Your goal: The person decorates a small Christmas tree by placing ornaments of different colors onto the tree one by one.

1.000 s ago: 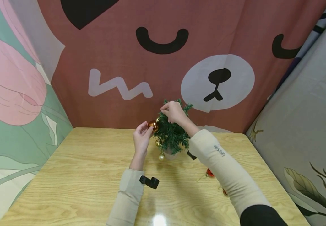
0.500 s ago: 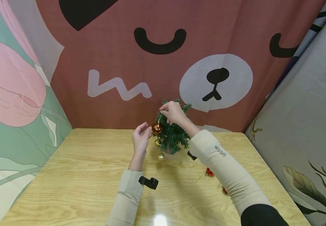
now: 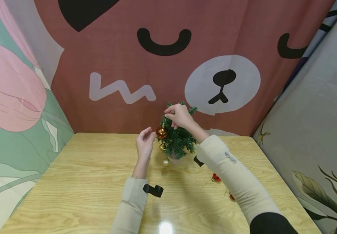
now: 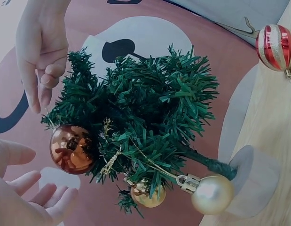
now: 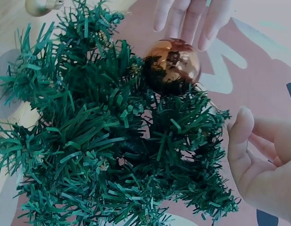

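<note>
Two hands at a small tree (image 3: pixel 178 139) on the table (image 3: pixel 78 175).
Left hand (image 3: pixel 145 145) open, fingers relaxed just beside the copper ball (image 3: pixel 161 133) hanging on the tree; right hand (image 3: pixel 179 116) pinching the ball's thread at the treetop.

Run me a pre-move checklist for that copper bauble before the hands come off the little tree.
1. Copper bauble hangs from the tree, not held: ok.
2. Left hand clear of the bauble, fingers relaxed beside it: ok.
3. Right hand at the treetop, fingertips pinched near the bauble's string: ok; whether the loop is hooked on a branch: cannot tell.
4. Tree upright on its white base: ok.
5. Gold baubles lower down hang in place: ok.
6. Red bauble lies on the table, not on the tree: not ok.
</note>
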The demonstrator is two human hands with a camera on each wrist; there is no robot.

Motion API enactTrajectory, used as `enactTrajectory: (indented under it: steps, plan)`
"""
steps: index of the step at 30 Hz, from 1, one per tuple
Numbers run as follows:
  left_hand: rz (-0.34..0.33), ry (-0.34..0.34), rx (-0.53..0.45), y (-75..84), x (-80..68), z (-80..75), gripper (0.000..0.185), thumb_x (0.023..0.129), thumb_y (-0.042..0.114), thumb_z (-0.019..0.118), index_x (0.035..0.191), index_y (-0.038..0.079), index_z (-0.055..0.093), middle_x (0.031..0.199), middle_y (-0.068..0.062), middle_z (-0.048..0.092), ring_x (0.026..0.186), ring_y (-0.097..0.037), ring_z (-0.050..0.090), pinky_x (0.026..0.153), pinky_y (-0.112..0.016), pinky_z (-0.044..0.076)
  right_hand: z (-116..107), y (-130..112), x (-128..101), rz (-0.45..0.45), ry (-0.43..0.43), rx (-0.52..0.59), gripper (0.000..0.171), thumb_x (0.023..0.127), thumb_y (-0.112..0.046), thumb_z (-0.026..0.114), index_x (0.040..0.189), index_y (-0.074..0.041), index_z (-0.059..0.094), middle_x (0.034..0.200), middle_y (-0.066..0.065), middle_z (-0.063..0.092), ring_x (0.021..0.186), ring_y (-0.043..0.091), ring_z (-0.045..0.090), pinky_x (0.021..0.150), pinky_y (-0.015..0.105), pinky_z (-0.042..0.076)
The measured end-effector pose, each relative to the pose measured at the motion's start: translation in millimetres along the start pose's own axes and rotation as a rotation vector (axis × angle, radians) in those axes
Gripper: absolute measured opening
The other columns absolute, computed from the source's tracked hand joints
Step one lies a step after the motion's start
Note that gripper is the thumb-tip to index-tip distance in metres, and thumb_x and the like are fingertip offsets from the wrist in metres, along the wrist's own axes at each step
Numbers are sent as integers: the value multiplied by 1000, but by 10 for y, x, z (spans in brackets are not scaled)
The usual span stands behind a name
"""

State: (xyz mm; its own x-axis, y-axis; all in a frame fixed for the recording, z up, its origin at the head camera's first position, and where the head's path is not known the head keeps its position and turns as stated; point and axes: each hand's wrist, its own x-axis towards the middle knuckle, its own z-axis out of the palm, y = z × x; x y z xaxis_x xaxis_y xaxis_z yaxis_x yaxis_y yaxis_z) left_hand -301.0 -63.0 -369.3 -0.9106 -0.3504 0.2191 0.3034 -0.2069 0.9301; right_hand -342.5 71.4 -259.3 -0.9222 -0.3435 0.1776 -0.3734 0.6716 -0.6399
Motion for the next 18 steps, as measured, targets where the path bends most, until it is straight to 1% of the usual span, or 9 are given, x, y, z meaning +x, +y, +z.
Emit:
enactTrajectory:
  steps: [3,6,10,13,15,18]
  plan:
    - [42,16,46,20,-27,-4,27,82,-4,57,109,-9,57,100,-17,56,94,-26,51,70,-17,46,-29,2,-52,-35,11,33,24,89,-14,56,110,-4,62,78,14,64,42,17,55,49,36,51]
    - [87,30,92,32,-52,-17,23,82,-2,59,105,-7,60,96,-14,57,92,-23,52,68,-17,45,-66,20,-112,-74,20,72,23,89,-13,56,108,-3,63,74,17,62,43,17,55,50,38,51]
    - [150,34,118,38,-92,-42,19,83,-1,59,101,-7,61,92,-14,59,89,-22,54,66,-17,46,-121,63,-191,-125,34,134,22,89,-11,56,106,0,63,71,21,60,44,18,55,52,45,50]
    - [199,20,131,37,-123,-56,17,83,-2,59,99,-7,62,92,-16,60,88,-24,55,66,-17,47,-160,107,-245,-137,48,169,22,89,-11,56,105,2,64,64,19,59,44,19,55,52,46,50]
    - [234,2,141,40,-143,-57,16,83,-3,59,97,-8,62,93,-19,61,88,-26,57,66,-19,47,-181,134,-276,-139,55,189,22,88,-11,57,105,2,64,59,14,58,45,21,55,51,44,50]
    - [281,-24,151,42,-171,-50,15,82,-5,58,96,-11,61,91,-24,60,85,-30,57,69,-27,49,-208,158,-322,-154,63,221,22,88,-12,57,104,3,64,55,10,57,45,24,55,47,39,50]
